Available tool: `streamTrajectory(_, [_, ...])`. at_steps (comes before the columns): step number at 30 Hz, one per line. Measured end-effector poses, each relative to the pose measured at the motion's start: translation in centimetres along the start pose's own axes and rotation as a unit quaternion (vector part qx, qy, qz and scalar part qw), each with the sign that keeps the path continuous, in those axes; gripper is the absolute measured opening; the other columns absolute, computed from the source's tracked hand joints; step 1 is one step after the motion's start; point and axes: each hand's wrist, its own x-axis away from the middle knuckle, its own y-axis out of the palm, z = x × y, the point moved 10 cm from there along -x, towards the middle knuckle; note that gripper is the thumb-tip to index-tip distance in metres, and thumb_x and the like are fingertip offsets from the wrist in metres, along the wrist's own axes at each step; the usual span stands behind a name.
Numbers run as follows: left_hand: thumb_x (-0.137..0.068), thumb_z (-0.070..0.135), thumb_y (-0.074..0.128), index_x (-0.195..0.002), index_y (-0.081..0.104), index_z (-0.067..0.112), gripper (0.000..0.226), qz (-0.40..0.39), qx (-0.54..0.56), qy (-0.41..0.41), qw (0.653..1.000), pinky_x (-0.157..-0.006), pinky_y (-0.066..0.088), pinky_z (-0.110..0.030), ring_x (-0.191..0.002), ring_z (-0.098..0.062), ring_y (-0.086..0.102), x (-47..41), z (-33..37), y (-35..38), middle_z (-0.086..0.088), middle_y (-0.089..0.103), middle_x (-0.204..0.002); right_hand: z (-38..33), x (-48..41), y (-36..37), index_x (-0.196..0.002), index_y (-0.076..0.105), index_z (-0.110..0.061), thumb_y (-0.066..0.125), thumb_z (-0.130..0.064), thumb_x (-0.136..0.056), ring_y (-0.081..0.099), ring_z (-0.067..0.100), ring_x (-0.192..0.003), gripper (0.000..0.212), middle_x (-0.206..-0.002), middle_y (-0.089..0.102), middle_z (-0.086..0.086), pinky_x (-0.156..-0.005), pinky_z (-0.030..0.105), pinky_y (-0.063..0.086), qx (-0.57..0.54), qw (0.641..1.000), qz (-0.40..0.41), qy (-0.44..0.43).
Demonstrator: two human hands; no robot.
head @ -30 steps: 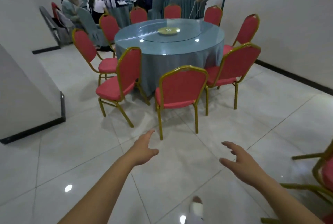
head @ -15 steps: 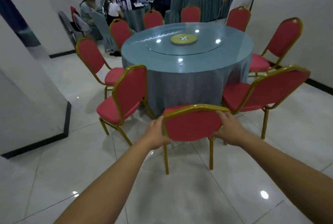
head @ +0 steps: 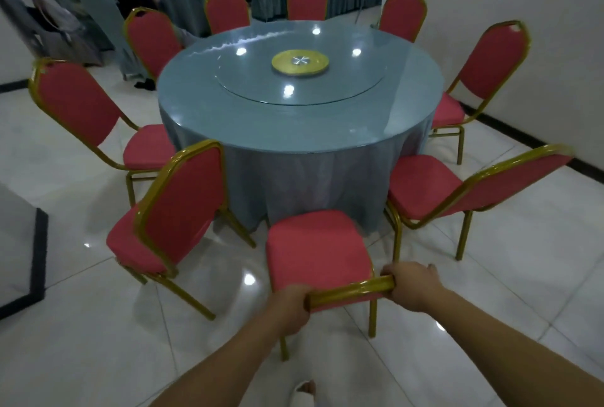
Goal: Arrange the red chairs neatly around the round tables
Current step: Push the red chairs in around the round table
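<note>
Red padded chair with gold metal frame (head: pixel 317 249): near side of round table draped in blue-grey cloth (head: pixel 294 122), seat towards the cloth.
Left hand (head: pixel 292 307): fingers wrapped round the left end of the backrest's top rail.
Right hand (head: pixel 411 285): wrapped round the right end.

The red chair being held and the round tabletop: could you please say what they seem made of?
Red chair's gold frame: probably painted metal tube, glossy highlights. Its red seat: matte padded fabric, apparently. Round blue-grey tabletop: likely glass over cloth, since it mirrors ceiling lights.
</note>
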Motion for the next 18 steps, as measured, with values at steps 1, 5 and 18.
streamTrajectory(1, [-0.083,0.008,0.053,-0.111,0.068,0.027,0.037,0.002,0.000,0.015,1.000,-0.071,0.035,-0.020,-0.106,-0.022,0.061,-0.8,-0.3,-0.4,-0.003,0.067,-0.112,-0.1,-0.9,-0.1,-0.088,0.060,-0.038,0.058,-0.043,-0.086,0.060,0.015,-0.095,0.006,-0.087,0.061,-0.014,-0.100,0.053,0.033,0.007,1.000,0.001,-0.003])
streamTrajectory(5, [-0.081,0.004,0.052,-0.113,0.068,0.024,0.041,-0.004,-0.002,0.035,0.999,-0.076,0.038,-0.021,-0.105,-0.021,0.060,-5.0,-1.0,-3.1,-0.003,0.067,-0.113,-0.6,-4.1,-1.9,-0.086,0.062,-0.036,0.058,-0.049,-0.088,0.061,0.014,-0.089,0.014,-0.082,0.061,-0.014,-0.098,0.050,0.036,0.006,1.000,0.022,0.004])
streamTrajectory(18, [-0.082,0.015,0.068,-0.090,0.068,0.026,0.014,0.058,-0.028,-0.052,0.997,-0.070,0.045,-0.025,-0.090,-0.016,0.063,-11.6,-3.3,-11.3,0.005,0.067,-0.094,-4.4,-11.7,-6.3,-0.087,0.057,-0.029,0.058,-0.049,-0.077,0.060,0.013,-0.072,0.022,-0.077,0.059,-0.007,-0.060,0.030,0.047,-0.046,0.998,0.010,-0.042])
